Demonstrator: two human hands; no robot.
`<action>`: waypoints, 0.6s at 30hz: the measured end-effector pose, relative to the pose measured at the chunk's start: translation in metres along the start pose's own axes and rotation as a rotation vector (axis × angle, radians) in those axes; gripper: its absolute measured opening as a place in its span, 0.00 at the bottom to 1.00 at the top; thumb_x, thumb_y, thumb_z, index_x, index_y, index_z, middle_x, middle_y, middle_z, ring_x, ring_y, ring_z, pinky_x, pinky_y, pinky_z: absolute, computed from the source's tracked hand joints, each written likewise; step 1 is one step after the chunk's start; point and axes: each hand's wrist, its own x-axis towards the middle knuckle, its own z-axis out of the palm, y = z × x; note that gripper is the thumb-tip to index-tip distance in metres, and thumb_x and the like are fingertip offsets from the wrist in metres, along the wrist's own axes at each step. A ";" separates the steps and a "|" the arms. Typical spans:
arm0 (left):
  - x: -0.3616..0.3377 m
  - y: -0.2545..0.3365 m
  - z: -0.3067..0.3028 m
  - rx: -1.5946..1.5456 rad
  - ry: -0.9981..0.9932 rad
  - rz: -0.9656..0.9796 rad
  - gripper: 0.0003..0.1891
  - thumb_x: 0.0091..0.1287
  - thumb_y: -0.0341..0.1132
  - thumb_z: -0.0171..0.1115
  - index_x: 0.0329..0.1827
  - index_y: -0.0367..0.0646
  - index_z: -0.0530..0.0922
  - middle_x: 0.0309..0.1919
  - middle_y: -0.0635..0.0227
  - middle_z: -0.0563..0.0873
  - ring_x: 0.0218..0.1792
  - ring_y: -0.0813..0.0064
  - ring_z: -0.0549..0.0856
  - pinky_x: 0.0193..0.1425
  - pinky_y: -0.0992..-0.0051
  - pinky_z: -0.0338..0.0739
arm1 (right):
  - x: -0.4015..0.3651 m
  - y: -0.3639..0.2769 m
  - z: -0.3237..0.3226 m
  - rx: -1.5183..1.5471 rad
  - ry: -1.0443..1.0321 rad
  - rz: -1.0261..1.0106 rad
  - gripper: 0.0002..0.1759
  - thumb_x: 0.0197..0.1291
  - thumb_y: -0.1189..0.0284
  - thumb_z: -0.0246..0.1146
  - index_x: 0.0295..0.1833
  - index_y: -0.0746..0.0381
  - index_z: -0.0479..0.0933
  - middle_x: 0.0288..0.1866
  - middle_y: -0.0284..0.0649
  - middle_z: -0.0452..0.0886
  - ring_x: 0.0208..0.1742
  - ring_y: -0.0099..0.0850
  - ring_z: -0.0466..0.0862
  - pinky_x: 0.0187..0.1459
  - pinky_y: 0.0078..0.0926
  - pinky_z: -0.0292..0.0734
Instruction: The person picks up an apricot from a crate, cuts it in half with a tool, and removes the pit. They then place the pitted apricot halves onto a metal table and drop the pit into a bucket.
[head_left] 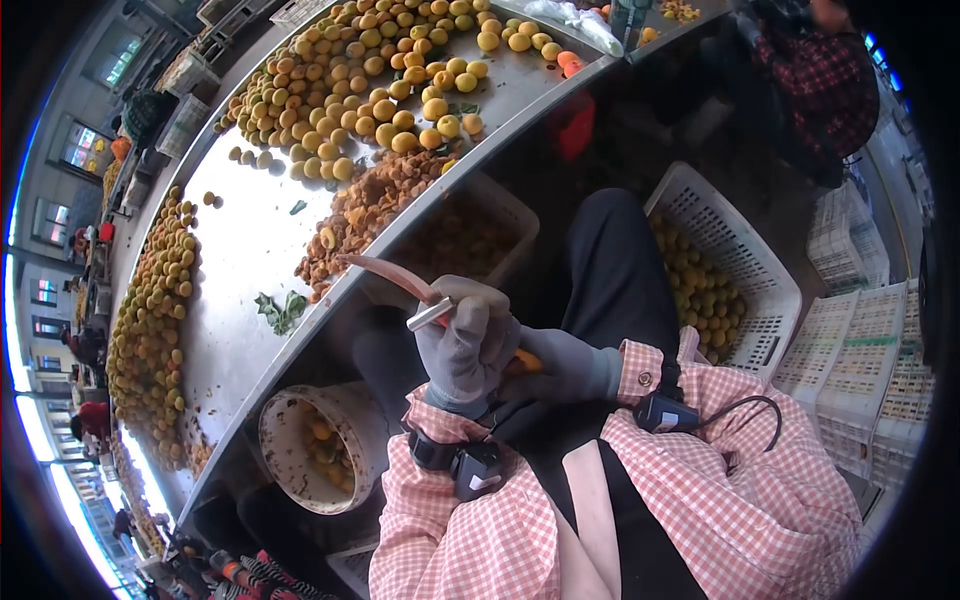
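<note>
Steel worktop (235,250) runs along the left, heaped with loose yellow fruits (350,80). A brown pile of pits (370,205) lies at its near edge and a few leaves (281,311) sit beside it. Below that edge stands a white bucket (320,445). The gloved left hand (465,345) is closed around a knife (400,285), whose blade points toward the pits. The gloved right hand (565,368) is closed on an orange fruit (522,362), which the left hand mostly hides. A white crate (745,260) of fruit sits by the person's leg, and another person (820,75) works farther along.
</note>
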 end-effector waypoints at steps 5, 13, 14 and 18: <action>-0.002 -0.002 -0.007 -0.120 0.114 -0.068 0.10 0.72 0.38 0.57 0.35 0.41 0.74 0.14 0.77 0.67 0.09 0.86 0.61 0.15 0.82 0.55 | 0.004 0.011 -0.007 0.250 -0.050 -0.014 0.24 0.57 0.66 0.70 0.57 0.60 0.71 0.46 0.40 0.80 0.43 0.34 0.82 0.48 0.28 0.77; -0.001 -0.007 -0.012 -0.005 0.068 -0.007 0.10 0.71 0.40 0.60 0.38 0.41 0.75 0.15 0.77 0.67 0.12 0.86 0.63 0.16 0.82 0.57 | 0.000 -0.018 -0.007 0.524 -0.021 0.438 0.19 0.63 0.69 0.64 0.57 0.62 0.72 0.46 0.35 0.79 0.41 0.20 0.79 0.46 0.17 0.76; -0.001 -0.004 -0.009 0.007 0.069 -0.006 0.11 0.70 0.40 0.60 0.36 0.41 0.75 0.15 0.77 0.67 0.12 0.86 0.64 0.16 0.82 0.58 | -0.002 -0.020 -0.005 0.524 -0.021 0.438 0.19 0.63 0.69 0.64 0.57 0.62 0.72 0.46 0.35 0.79 0.41 0.20 0.79 0.46 0.17 0.76; -0.003 -0.004 -0.008 -0.067 -0.042 -0.086 0.09 0.67 0.35 0.62 0.30 0.40 0.77 0.17 0.74 0.73 0.15 0.85 0.70 0.20 0.82 0.64 | -0.006 -0.017 -0.004 0.572 -0.057 0.416 0.18 0.64 0.71 0.63 0.58 0.63 0.72 0.47 0.34 0.79 0.45 0.21 0.79 0.50 0.18 0.75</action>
